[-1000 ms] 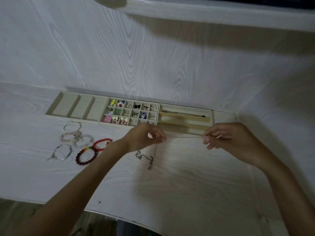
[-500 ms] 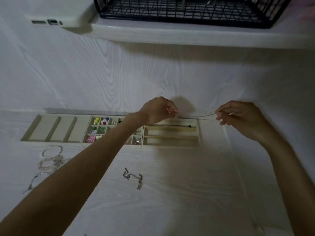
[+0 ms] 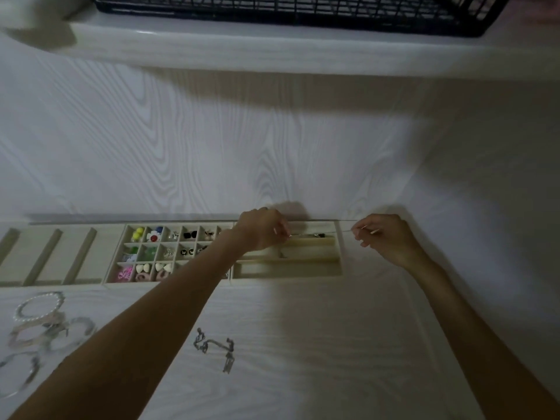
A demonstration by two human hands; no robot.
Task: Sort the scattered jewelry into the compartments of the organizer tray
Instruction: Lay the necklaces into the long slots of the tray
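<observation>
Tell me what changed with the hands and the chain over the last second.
Both hands, left hand and right hand, carried the stretched thin chain from the table in front of the organizer tray to over its long slots. Both kept pinching it. The dark necklace stayed put.

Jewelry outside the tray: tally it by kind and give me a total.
Bracelets: 4 in view, blurred; the arm may hide more
Loose chain: 1
Held chain: 1
Total: 6 in view
</observation>
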